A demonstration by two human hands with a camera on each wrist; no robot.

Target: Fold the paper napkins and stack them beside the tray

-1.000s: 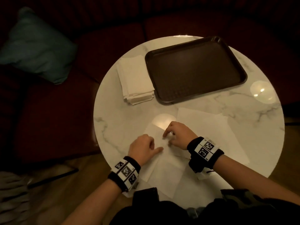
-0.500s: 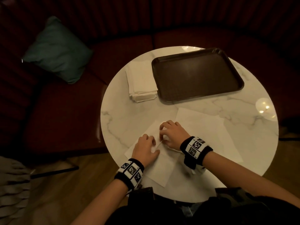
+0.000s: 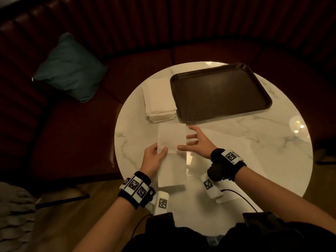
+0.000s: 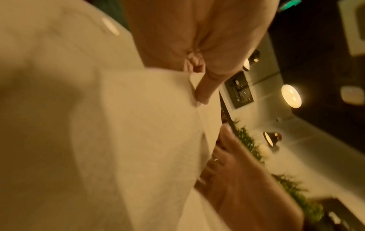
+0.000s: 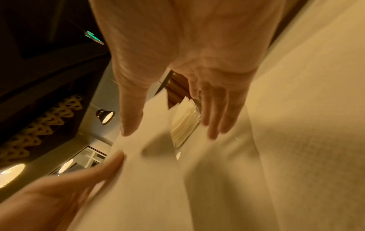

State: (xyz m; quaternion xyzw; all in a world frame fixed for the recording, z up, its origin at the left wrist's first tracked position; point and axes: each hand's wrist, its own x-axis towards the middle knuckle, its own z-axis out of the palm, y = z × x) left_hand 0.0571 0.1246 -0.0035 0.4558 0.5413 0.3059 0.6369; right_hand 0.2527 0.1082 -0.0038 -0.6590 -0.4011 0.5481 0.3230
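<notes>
A white paper napkin (image 3: 171, 142), folded into a long strip, hangs a little above the round marble table (image 3: 134, 139). My left hand (image 3: 154, 155) pinches its left edge, thumb (image 4: 205, 92) on top. At the strip's right edge my right hand (image 3: 196, 142) is spread with straight fingers (image 5: 213, 117), the thumb lying against the paper. A stack of folded napkins (image 3: 159, 100) sits just left of the dark brown tray (image 3: 221, 91), beyond the held napkin. Unfolded napkins (image 3: 227, 148) lie flat under and right of my right hand.
A dark red curved bench runs round the table's far side, with a teal cushion (image 3: 71, 68) on it at the left. Bright lamp reflections (image 3: 298, 128) mark the table's right part. A wooden floor shows below the table's near left edge.
The napkin, pressed flat on the table by both hands before, is now lifted as a folded strip farther from me. My right hand has opened and spread. The head view has tilted up.
</notes>
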